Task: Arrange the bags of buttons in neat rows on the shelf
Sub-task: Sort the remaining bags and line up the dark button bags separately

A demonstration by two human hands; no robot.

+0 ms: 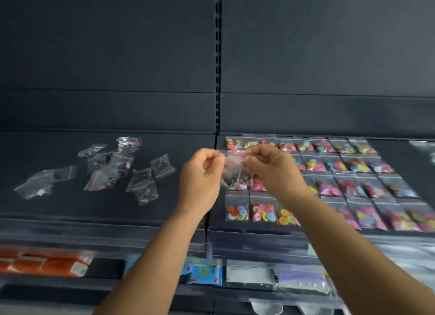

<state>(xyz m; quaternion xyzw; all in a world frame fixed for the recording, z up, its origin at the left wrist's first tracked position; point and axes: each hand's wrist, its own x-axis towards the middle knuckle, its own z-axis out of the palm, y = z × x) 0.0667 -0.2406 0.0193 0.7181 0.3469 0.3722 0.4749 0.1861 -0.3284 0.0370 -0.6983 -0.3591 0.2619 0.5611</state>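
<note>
A small clear zip bag [233, 171] with a red seal strip and dark and pink buttons hangs in the air above the dark shelf [188, 140]. My left hand [200, 173] pinches its top left corner and my right hand [270, 168] pinches its top right. On the shelf's right half, several bags of bright coloured buttons [348, 180] lie in neat rows. A loose pile of clear bags [113, 168] with darker contents lies scattered on the left half.
A slotted black upright [218, 55] splits the dark back wall. Below the shelf edge [117, 223], a lower shelf holds orange packs [42, 263], a blue pack [204, 273] and a purple bag [303, 280]. Clear plastic [423, 150] sits at far right.
</note>
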